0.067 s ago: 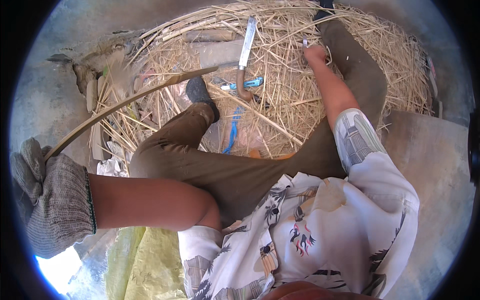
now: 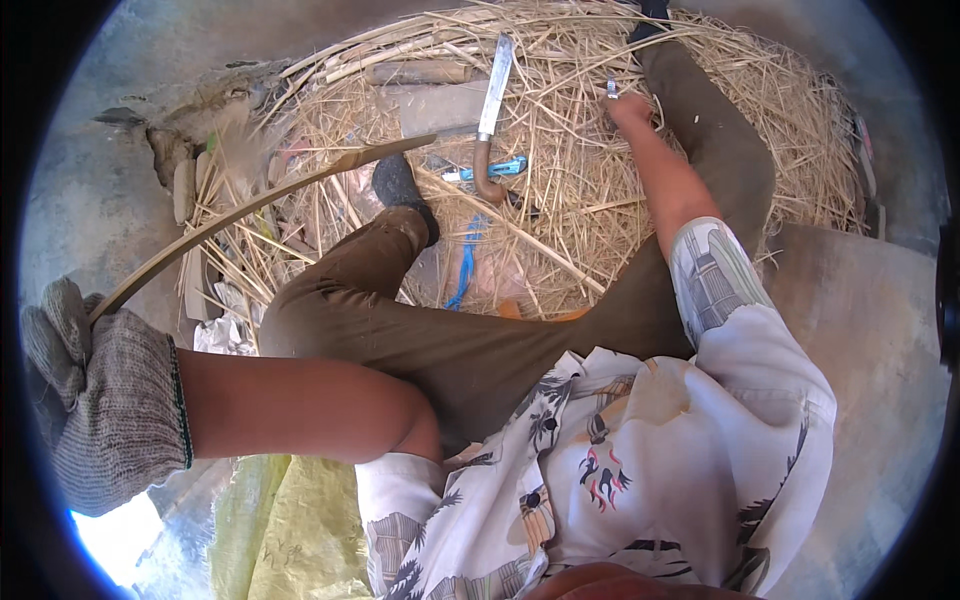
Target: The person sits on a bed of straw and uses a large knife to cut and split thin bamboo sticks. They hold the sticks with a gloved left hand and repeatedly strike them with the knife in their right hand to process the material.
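Observation:
My left hand (image 2: 110, 400), in a grey knitted glove, is closed round the near end of a long curved bamboo strip (image 2: 215, 220). The strip arcs up and to the right, its far end above my sock-clad left foot (image 2: 402, 185). My bare right hand (image 2: 628, 108) is closed above the straw beside my right leg. A small, shiny, pale thing (image 2: 612, 90) shows at its fingers, too small to make out. Between my legs lies a machete (image 2: 493, 95) with a curved wooden handle, its blade pointing away from me. A blue box cutter (image 2: 490, 168) lies under or beside that handle.
Loose straw-like shavings (image 2: 570, 170) cover the floor ahead, with longer strips along the far side. A wooden block (image 2: 418, 72) lies near the blade. Blue plastic strip (image 2: 466, 265) lies between my legs, and a yellowish woven sack (image 2: 300, 530) at lower left.
The shiny thing at my right fingers has turned slightly. My left hand and the bamboo strip look nearly still.

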Demonstrator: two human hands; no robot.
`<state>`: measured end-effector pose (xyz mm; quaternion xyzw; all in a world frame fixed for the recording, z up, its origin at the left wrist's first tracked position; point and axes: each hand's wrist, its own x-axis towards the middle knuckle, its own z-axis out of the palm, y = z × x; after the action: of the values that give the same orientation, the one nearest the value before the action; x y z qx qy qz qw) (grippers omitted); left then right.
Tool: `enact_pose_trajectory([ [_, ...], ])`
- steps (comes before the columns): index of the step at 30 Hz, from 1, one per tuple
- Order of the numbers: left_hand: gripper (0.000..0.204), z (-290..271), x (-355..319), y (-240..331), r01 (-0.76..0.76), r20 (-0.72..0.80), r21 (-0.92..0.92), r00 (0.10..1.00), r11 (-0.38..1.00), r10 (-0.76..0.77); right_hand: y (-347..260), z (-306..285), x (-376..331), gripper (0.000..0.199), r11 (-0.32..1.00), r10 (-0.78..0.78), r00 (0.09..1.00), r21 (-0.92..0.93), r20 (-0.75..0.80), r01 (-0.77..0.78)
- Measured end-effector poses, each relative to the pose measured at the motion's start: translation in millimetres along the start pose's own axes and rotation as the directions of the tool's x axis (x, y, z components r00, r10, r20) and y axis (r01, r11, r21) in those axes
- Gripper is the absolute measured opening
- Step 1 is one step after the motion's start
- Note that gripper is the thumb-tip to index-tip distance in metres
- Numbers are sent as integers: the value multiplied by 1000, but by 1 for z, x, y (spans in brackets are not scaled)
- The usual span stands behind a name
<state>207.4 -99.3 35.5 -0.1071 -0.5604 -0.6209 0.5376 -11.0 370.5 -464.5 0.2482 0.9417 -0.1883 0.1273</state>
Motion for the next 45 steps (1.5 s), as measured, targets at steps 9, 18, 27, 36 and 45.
enact_pose_trajectory([
  [9,39,4,1,0,41,60,26,997,999,-42,-5,15,38,18,561,57,988,814,142,-149],
  [18,38,8,1,-4,57,72,14,996,998,-58,3,18,55,14,550,47,979,813,199,-192],
  [27,37,5,-2,-3,62,65,4,996,998,-63,4,7,46,9,603,45,974,771,224,-205],
  [36,37,7,-7,-4,64,42,13,997,998,-64,-7,9,51,8,389,110,981,902,158,-189],
  [45,36,-12,17,-12,228,181,-100,961,969,-208,-16,17,65,8,488,148,985,859,92,-153],
])
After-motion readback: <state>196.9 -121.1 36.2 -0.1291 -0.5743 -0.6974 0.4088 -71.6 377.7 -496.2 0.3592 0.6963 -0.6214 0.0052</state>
